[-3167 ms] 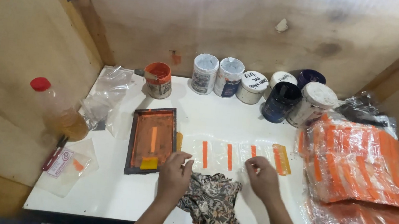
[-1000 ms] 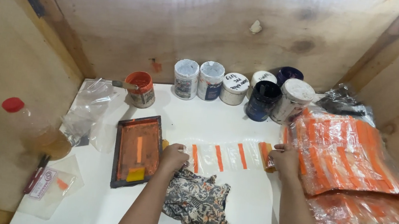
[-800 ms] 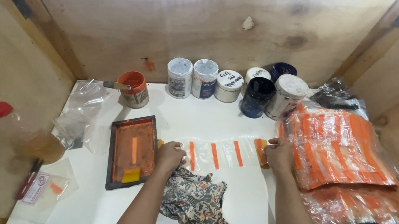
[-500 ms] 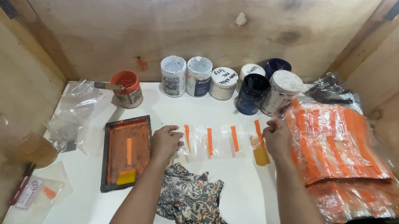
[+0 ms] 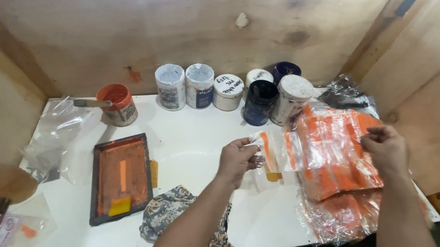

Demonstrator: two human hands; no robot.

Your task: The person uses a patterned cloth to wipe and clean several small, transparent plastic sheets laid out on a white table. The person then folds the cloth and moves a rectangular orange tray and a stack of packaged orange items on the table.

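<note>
My left hand [image 5: 238, 158] and my right hand [image 5: 386, 149] hold a strip of clear plastic bags with orange stripes [image 5: 282, 152] stretched between them, lifted off the white table [image 5: 191, 142]. The left hand pinches the strip's left end. The right hand grips the right end above a heap of similar orange-printed bags [image 5: 340, 174] at the table's right side.
A small printing frame with orange ink [image 5: 120, 177] lies at the left, a patterned cloth [image 5: 177, 217] at the front edge. An open orange paint pot [image 5: 116, 104] and several lidded jars [image 5: 229, 92] line the plywood back wall. Loose clear bags [image 5: 58, 134] lie far left.
Both hands lifted the bag strip off the table and carried it rightward, over the heap of bags. The camera view swung right and nearer.
</note>
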